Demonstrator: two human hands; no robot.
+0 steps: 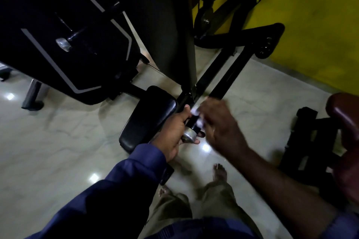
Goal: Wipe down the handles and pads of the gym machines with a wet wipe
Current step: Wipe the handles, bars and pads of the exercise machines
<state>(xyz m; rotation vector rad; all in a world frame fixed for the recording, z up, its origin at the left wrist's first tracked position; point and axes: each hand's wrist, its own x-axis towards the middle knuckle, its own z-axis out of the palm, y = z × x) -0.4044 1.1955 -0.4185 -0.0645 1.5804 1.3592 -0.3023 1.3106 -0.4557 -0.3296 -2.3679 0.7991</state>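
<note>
Both grips on the machine handle, wipe against the bar!

The left grip (174,132) is clamped round the black handle (192,120) just above its chrome end cap (188,136). The right grip (219,128), blurred, is curled over the white wet wipe (196,111) and presses it against the handle's right side. A black pad (149,116) sits just left of the handle, over the glossy tiled floor (58,141), with a yellow wall (310,25) behind.

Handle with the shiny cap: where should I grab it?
Probably just above the silver cap, coming from the left as the left hand does. The handle is a thin round bar, easy to wrap, leaving its upper part for the wipe.
</note>
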